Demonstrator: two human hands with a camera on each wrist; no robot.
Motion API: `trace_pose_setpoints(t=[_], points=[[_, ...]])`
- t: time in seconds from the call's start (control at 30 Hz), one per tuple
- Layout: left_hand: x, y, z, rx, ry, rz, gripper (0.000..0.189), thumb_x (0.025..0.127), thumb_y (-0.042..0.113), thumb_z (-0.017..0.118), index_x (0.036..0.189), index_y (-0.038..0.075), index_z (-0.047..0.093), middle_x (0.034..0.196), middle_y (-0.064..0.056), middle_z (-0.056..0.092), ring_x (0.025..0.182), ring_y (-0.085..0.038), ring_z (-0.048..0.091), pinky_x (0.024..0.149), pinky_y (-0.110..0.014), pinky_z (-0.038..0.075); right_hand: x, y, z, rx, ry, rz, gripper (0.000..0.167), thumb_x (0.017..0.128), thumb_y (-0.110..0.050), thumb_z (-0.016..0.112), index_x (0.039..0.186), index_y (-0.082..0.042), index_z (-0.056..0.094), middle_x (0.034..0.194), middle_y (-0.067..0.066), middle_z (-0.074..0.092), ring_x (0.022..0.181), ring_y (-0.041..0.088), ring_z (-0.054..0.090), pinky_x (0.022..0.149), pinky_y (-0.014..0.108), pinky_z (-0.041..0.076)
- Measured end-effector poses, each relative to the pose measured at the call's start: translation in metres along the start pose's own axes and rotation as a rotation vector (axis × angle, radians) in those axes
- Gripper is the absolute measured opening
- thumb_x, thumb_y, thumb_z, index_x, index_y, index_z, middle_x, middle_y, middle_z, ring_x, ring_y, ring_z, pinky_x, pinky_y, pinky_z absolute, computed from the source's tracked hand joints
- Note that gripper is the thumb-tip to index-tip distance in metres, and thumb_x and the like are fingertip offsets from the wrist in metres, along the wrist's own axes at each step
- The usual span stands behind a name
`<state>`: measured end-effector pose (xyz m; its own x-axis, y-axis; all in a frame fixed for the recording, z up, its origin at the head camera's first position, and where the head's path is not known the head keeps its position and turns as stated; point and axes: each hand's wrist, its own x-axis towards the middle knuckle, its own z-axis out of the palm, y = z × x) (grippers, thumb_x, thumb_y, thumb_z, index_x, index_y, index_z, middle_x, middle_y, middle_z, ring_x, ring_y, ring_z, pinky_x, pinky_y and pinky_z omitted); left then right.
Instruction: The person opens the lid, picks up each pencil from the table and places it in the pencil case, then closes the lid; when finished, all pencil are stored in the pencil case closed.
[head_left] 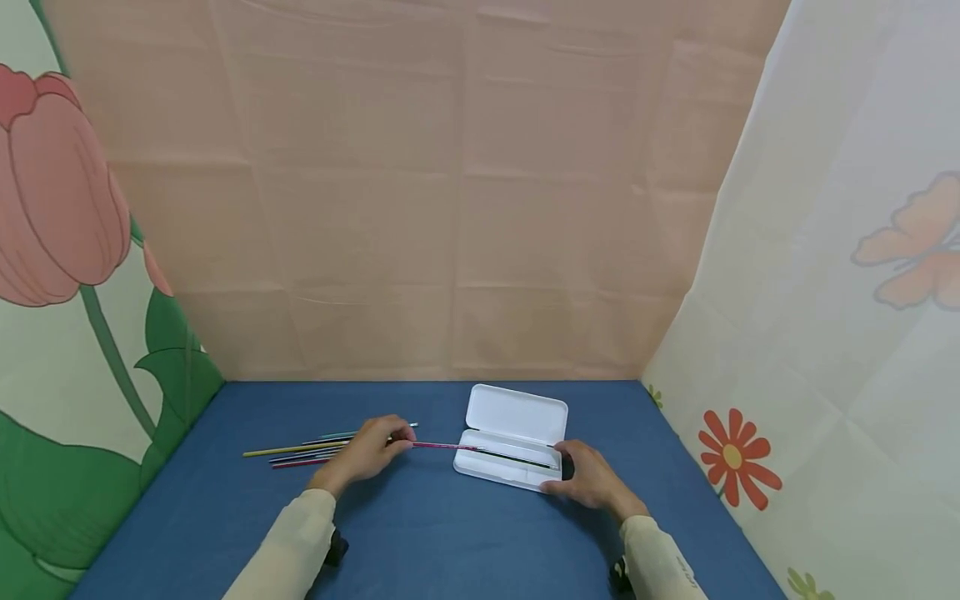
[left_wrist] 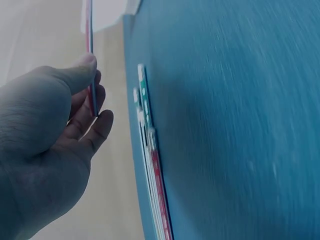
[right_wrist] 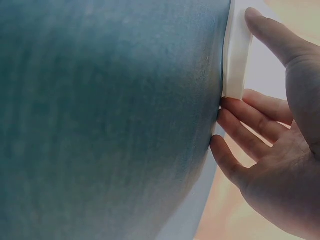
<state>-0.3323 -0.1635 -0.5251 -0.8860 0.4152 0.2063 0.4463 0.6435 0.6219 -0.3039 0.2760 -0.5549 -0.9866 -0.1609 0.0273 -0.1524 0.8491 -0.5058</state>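
Observation:
My left hand pinches a thin pink-and-dark pencil between thumb and fingers, its far end reaching over the left edge of an open white pencil case. In the left wrist view the pencil points away from the hand, toward the case. A dark, slender pencil shows along the case's tray. My right hand grips the right end of the case, thumb at the near corner and fingers at the far side. In the right wrist view, the thumb rests on the white case.
Several pencils, yellow, red and dark among them, lie in a loose bunch on the blue tablecloth, beneath and left of the left hand. The case's lid stands open toward the back. A beige cloth wall rises behind.

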Motion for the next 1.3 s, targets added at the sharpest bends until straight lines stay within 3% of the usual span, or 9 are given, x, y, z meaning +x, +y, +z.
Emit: trace_pose_setpoints(t=[0.37, 0.73, 1.1, 1.3], points=[[0.024, 0.011, 0.025, -0.016, 0.009, 0.004, 0.008, 0.109, 0.007, 0.073, 0.108, 0.009, 0.081, 0.1, 0.0, 0.072, 0.093, -0.013, 0.059, 0.085, -0.029, 0.055, 0.001, -0.001, -0.001, -0.008, 0.014, -0.011, 0.088, 0.082, -0.045, 0.102, 0.15, 0.0, 0.066, 0.148, 0.018, 0.071, 0.138, 0.038, 0.068, 0.12, 0.063, 0.052], [0.045, 0.033, 0.05, -0.022, -0.018, -0.004, 0.01, 0.109, 0.005, 0.072, 0.107, 0.007, 0.082, 0.1, -0.002, 0.072, 0.092, -0.015, 0.059, 0.087, -0.034, 0.055, -0.001, 0.0, -0.002, -0.01, 0.007, 0.006, 0.089, 0.083, -0.045, 0.102, 0.151, -0.001, 0.065, 0.152, 0.019, 0.069, 0.141, 0.04, 0.066, 0.121, 0.064, 0.051], [0.065, 0.053, 0.072, 0.009, -0.049, 0.07, 0.01, 0.109, 0.001, 0.07, 0.108, 0.004, 0.08, 0.1, -0.006, 0.072, 0.092, -0.015, 0.06, 0.084, -0.036, 0.054, -0.002, -0.001, -0.002, -0.005, 0.005, -0.005, 0.087, 0.083, -0.044, 0.102, 0.15, -0.001, 0.066, 0.15, 0.018, 0.07, 0.139, 0.038, 0.066, 0.12, 0.064, 0.052], [0.074, 0.061, 0.083, 0.019, -0.059, 0.071, 0.009, 0.108, 0.002, 0.072, 0.109, 0.005, 0.081, 0.102, -0.006, 0.073, 0.092, -0.015, 0.06, 0.087, -0.037, 0.056, -0.002, -0.002, -0.001, 0.009, 0.008, -0.011, 0.084, 0.083, -0.042, 0.102, 0.149, -0.002, 0.067, 0.147, 0.016, 0.072, 0.136, 0.035, 0.068, 0.119, 0.062, 0.053]])
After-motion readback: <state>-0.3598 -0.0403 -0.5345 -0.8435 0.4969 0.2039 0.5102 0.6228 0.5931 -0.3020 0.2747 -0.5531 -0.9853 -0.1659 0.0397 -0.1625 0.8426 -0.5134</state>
